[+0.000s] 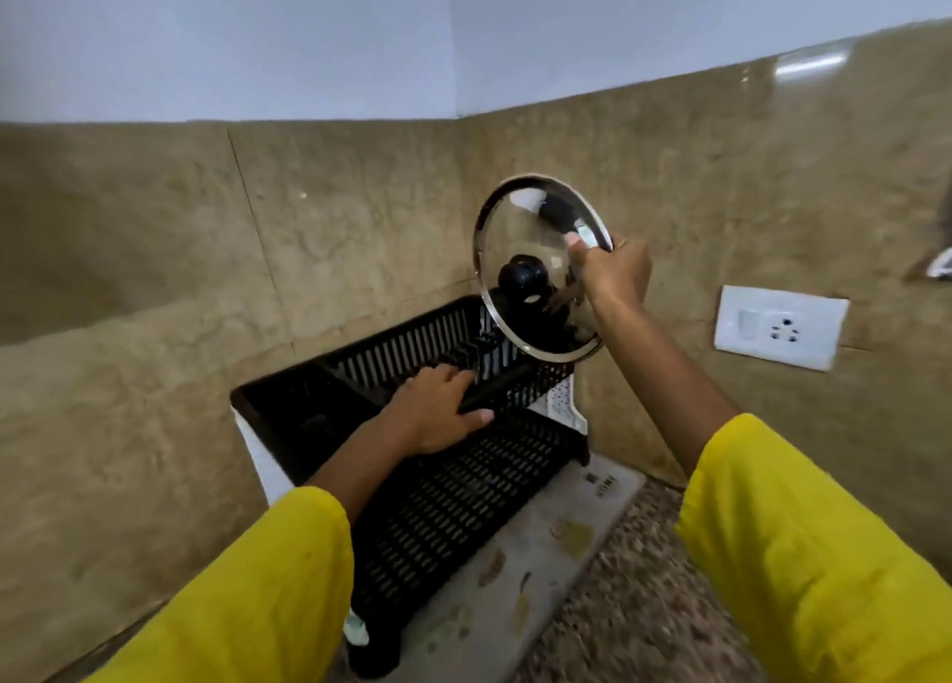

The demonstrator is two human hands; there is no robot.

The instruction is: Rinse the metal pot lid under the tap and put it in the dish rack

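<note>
The pot lid (520, 234) is a glass disc with a metal rim and a black knob. It stands on edge above the far right corner of the black slatted dish rack (463, 486). My right hand (613, 272) grips the lid by its right rim, thumb on the glass. My left hand (438, 406) holds the front rim of the rack's upper tier, fingers curled over the edge. The rack sits in the corner where two tiled walls meet. Whether the lid's bottom edge touches the rack is hard to tell.
A white drain tray (541, 543) with printed pictures lies under the rack on the speckled stone counter (644, 626). A white wall socket (780, 327) is on the tiles to the right. Yellow sleeves cover both forearms.
</note>
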